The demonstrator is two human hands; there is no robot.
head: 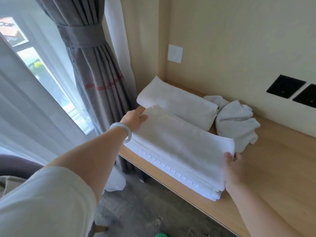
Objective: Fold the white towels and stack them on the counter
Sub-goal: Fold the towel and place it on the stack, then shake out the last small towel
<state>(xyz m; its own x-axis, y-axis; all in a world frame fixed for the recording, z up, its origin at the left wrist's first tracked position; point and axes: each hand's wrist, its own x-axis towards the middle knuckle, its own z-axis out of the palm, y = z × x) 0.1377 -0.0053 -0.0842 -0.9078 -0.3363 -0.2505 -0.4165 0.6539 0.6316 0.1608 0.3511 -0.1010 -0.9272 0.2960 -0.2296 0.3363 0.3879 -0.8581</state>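
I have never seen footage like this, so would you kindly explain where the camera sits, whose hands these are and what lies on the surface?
There is no machine: one camera on a person's head looks down at their hands. The left hand, with a pale bracelet, and the right hand grip opposite ends of a folded white towel lying on the counter. Behind it lies a second folded towel, and beside that a crumpled towel not yet folded. A grey curtain hangs at left.

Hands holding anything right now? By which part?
Both hold the front folded towel, which lies on the counter. The left hand grips its left end, and the right hand pinches its right end near the far corner.
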